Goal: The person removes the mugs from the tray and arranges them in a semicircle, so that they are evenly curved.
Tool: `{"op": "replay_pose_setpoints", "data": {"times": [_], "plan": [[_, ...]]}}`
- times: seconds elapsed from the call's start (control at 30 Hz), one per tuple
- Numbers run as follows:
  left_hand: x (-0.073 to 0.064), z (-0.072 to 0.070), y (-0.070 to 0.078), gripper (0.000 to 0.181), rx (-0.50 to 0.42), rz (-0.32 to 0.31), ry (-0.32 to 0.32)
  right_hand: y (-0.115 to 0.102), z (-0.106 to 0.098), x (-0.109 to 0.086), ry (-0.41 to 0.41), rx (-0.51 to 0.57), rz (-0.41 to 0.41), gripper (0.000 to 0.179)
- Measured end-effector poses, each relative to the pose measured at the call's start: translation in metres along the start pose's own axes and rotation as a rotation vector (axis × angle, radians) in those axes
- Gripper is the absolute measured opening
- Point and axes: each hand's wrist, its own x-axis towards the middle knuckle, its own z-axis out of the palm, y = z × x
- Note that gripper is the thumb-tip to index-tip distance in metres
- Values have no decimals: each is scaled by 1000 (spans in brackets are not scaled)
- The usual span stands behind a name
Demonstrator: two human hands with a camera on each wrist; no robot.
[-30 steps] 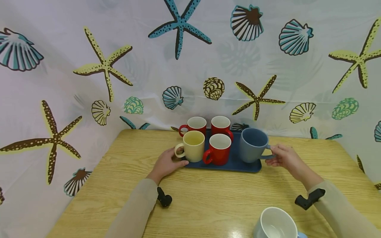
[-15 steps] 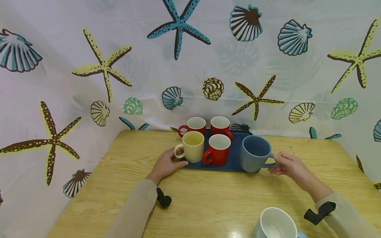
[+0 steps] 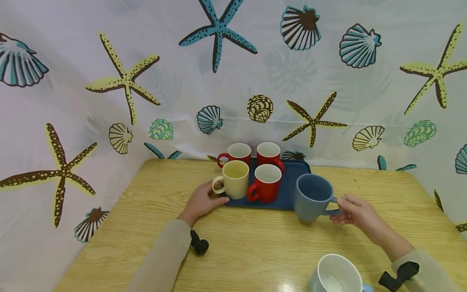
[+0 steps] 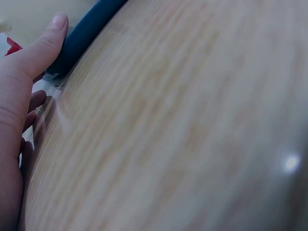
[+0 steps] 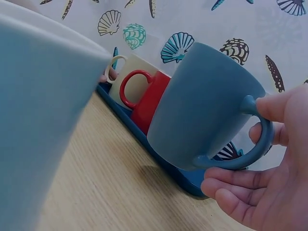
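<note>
My right hand (image 3: 359, 213) pinches the handle of a large blue mug (image 3: 308, 202). In the right wrist view the mug (image 5: 207, 106) is lifted just above the tray's right front edge, tilted in that view. At the left end of the dark blue tray (image 3: 255, 203), my left hand (image 3: 204, 202) holds the tray's corner. Its thumb lies along the rim, and its other fingers are partly hidden by the cream mug's handle. On the tray stand that cream mug (image 3: 235, 184), a red mug (image 3: 266, 188) beside it, and two red mugs (image 3: 239, 149) behind.
A pale mug (image 3: 337, 275) with a light blue handle stands at the front right, partly cut off by the frame. The wooden table (image 3: 240, 243) meets a shell-patterned cloth (image 3: 226, 89) at the back and sides.
My right hand has brought the blue mug off the tray's right part, toward me and slightly right. The left hand stays on the tray, and the other mugs keep their places.
</note>
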Motion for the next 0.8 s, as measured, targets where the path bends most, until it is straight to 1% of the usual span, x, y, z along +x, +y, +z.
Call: {"op": "replay_pose_setpoints", "data": {"times": [0.13, 0.33, 0.4, 0.63, 0.8], "plan": [[0, 0, 0, 62, -8, 6, 8, 1, 2, -5, -7, -2, -10, 27], [-1, 0, 1, 66, -18, 4, 3, 7, 6, -15, -68, 22, -41, 26], [-2, 0, 1, 69, -19, 2, 0, 9, 8, -19, -77, 27, -42, 27], [-2, 1, 0, 69, -13, -2, 1, 11, 15, -29, -59, 26, -9, 30], [0, 0, 0, 67, -16, 4, 9, 11, 17, -35, -77, 38, -12, 29]]}}
